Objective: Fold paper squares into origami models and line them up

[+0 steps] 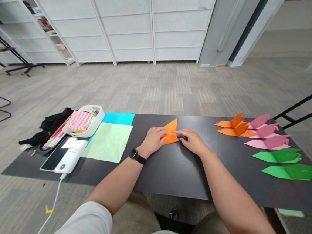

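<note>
A folded piece of orange paper (172, 130) lies on the dark table, with a pointed corner towards the far edge. My left hand (155, 139) rests on its left side, fingers laid over the paper and pressing it down. On the other side my right hand (193, 140) is closed around a small black tool (182, 137), whose exact kind I cannot make out. Its fingertips touch the paper's right edge. To the right stand folded paper cranes: orange ones (234, 132), pink ones (270, 141) and green ones (291, 171).
Left on the black table (166, 177) lie light green sheets (111, 142) over blue paper (119, 118). Beyond them are a white basket (97, 120), a phone (54, 158), a white power bank (70, 156) with a cable (53, 203), and black cloth (57, 119).
</note>
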`<state>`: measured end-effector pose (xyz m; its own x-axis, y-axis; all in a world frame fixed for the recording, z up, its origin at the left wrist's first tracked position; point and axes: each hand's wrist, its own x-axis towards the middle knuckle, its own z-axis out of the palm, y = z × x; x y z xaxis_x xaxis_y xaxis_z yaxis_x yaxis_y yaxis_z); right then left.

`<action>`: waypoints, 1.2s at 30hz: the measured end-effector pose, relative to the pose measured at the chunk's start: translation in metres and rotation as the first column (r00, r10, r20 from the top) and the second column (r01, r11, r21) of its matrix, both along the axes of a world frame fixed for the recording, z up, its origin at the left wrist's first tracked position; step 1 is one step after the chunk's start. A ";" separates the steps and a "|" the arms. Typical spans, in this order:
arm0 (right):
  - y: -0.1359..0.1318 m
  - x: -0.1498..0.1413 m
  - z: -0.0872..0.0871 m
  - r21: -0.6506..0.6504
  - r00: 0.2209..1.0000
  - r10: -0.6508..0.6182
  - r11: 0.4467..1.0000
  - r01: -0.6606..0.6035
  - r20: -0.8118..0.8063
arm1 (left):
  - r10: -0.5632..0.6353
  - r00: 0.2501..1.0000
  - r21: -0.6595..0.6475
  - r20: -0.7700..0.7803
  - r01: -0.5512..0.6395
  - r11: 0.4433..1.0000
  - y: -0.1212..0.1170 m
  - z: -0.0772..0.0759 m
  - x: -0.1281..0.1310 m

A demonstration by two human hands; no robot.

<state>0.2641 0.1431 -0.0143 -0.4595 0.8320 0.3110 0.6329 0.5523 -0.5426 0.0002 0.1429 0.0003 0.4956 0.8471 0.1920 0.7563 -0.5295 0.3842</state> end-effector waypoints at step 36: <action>0.006 0.009 -0.011 0.017 0.958 -0.283 0.959 0.283 0.043 | -0.144 0.989 -0.033 0.046 0.145 0.989 -0.012 0.005 0.009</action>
